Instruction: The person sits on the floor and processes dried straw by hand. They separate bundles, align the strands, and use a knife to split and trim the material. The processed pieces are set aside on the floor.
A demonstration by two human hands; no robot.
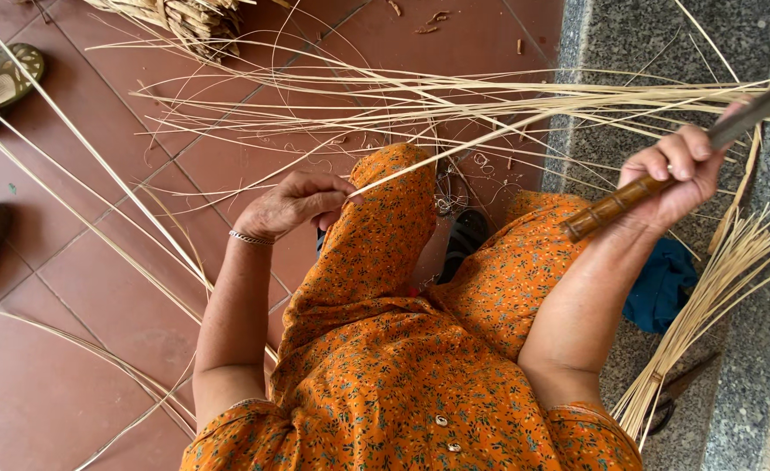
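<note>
My left hand, with a thin bracelet at the wrist, pinches the near end of a long pale bamboo strip above my raised knee. The strip runs up and to the right toward the blade. My right hand is closed around the brown ringed wooden handle of a knife, whose grey blade points up to the right edge of the view. I sit in an orange flowered garment that covers both knees.
Many loose bamboo strips fan across the red tiled floor. A bundle of strips leans on the grey stone step at right. Sandals lie at far left. A blue cloth sits beside my right thigh.
</note>
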